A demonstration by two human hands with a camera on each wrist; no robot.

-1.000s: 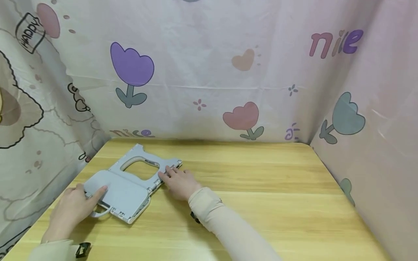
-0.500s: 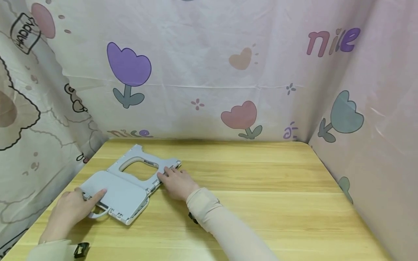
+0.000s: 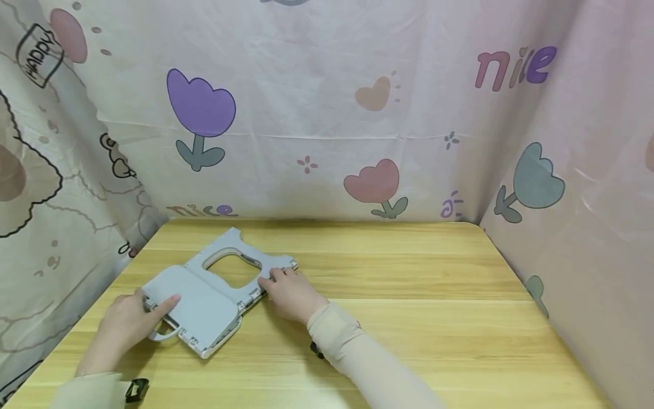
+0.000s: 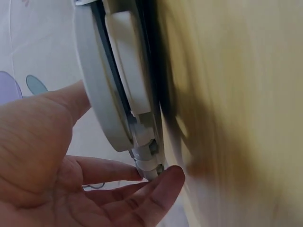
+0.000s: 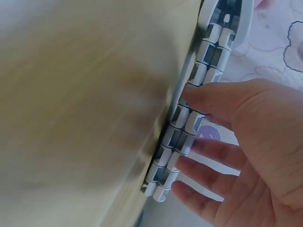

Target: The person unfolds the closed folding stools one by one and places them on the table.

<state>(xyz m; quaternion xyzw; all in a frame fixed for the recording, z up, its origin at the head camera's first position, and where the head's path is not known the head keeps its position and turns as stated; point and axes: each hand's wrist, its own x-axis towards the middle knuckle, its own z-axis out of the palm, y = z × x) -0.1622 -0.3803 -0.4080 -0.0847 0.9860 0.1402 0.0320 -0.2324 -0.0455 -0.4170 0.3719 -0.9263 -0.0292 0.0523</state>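
A folded pale-grey plastic folding stool (image 3: 201, 307) lies flat on the left part of the table, with a wide oval opening through its far half. My left hand (image 3: 122, 324) grips its near left edge, thumb on top and fingers at the edge, beside a small curved carry handle (image 3: 164, 336). On the far right edge my right hand (image 3: 293, 295) holds the hinged side. In the right wrist view the thumb and fingertips (image 5: 187, 163) touch the row of hinges (image 5: 170, 142). The left wrist view shows the stacked panels (image 4: 128, 61) edge-on. The underside is hidden.
The light wooden table (image 3: 409, 318) extends to the right of the stool. A printed curtain (image 3: 286, 102) closes off the back and both sides, meeting the table's far edge.
Both hands and the stool have slid a little to the right and slightly nearer since half a second ago. Before that they stayed nearly still. The grip looks the same.
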